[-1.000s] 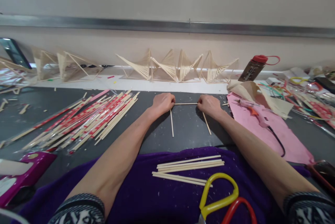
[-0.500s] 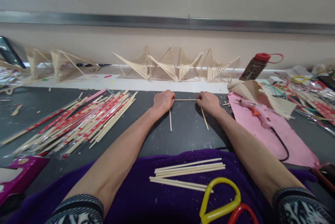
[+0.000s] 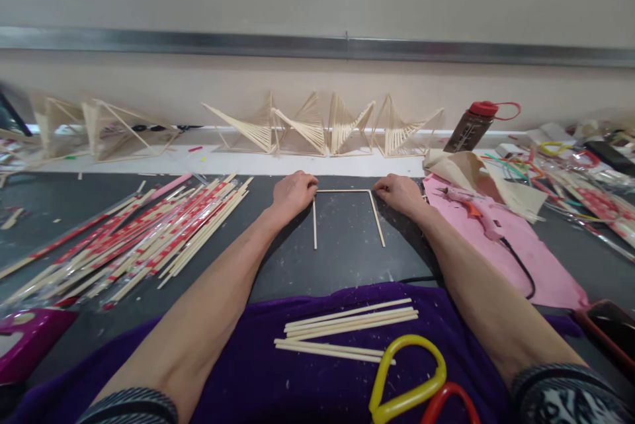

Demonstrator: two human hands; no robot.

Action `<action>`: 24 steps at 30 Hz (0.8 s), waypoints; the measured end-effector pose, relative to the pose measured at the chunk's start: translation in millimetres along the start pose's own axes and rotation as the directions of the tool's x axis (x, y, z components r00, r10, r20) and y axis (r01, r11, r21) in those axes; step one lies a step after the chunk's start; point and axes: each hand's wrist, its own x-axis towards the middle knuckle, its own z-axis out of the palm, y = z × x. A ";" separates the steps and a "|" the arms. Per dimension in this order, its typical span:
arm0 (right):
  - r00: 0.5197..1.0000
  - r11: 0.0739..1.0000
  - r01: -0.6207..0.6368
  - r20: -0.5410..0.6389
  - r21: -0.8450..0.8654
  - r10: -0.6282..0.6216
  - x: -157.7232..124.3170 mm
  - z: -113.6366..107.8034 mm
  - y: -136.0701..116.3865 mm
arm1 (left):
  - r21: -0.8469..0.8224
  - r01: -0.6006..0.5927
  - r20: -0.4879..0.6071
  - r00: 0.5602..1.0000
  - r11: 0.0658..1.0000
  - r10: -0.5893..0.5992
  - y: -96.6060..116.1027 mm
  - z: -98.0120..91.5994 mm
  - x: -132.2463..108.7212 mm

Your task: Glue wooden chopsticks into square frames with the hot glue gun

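Three thin wooden sticks lie on the dark table as an open-bottomed frame: one across the far side, two running back toward me. My left hand rests with curled fingers at the frame's far left corner. At the far right corner sits my right hand, fingers also curled beside the joint. Whether the fingertips pinch the sticks or only touch them is hidden. A small bundle of loose sticks lies on the purple cloth over my lap.
A heap of red-wrapped and bare chopsticks covers the table's left. A glue gun lies on a pink sheet at right. Finished stick sculptures line the back wall beside a red-capped bottle. Yellow and red scissor handles sit nearest me.
Both hands have slid outward off the corners, so the whole three-stick frame now shows. The view has shifted slightly to the right.
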 end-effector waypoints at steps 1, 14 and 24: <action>1.000 1.000 0.011 0.001 -0.004 -0.011 -0.9 1.2 -1.1 | 0.000 -0.009 0.011 1.000 1.000 0.009 -0.2 0.5 0.0; 1.000 0.999 0.030 0.003 -0.038 -0.030 -2.2 6.8 -6.3 | 0.016 -0.013 0.054 0.998 1.000 0.012 7.4 -5.1 -2.8; 1.000 1.000 -0.003 -0.017 -0.031 0.003 -2.8 7.9 -9.1 | -0.002 -0.006 0.041 0.999 1.000 0.006 13.1 -10.5 -1.6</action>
